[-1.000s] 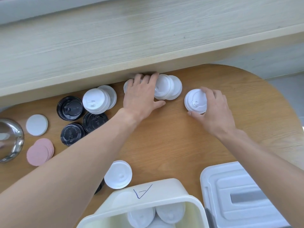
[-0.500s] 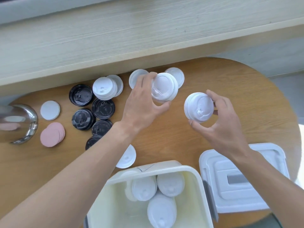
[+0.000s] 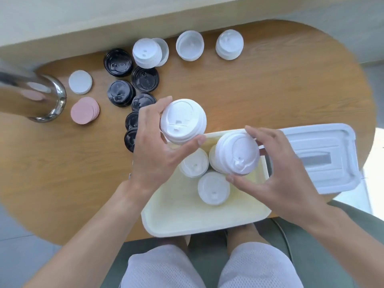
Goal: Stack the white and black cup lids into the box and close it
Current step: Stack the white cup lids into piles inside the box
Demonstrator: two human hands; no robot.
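Both hands loaded, each carrying a short nested stack of white lids. Left hand [image 3: 154, 148] has fingers [image 3: 164, 102] curled over the far rim and thumb under the near rim of the left white stack [image 3: 182, 121], holding it just over the far-left corner of the box [image 3: 199, 223]. That rim-to-rim pinch likely keeps the nested lids from sliding apart. Right hand [image 3: 276, 175] grips the right white stack [image 3: 238, 154] the same way, thumb low, fingers on the far edge, and it sits directly above the box interior, so my read is it goes in first. Three white lids or stacks already stand in the far half of the box, spout side up, packed touching each other; the near half is bare, probably left for the black ones. Box lid [image 3: 320, 156] lies flat just right of the box, within reach for closing. Still out on the desk [image 3: 270, 90]: a cluster of black lids [image 3: 118, 62] at left, partly hidden by the left hand, plus white lids along the far edge: a pair [image 3: 148, 51], one inverted [image 3: 190, 45], one stack [image 3: 229, 44]. Pink discs [image 3: 84, 111], a white disc [image 3: 80, 82] and a steel vessel [image 3: 31, 96] sit far left, apparently not part of the job. I'd call it under halfway. Risk: dropping a stack tilted topples its neighbours.
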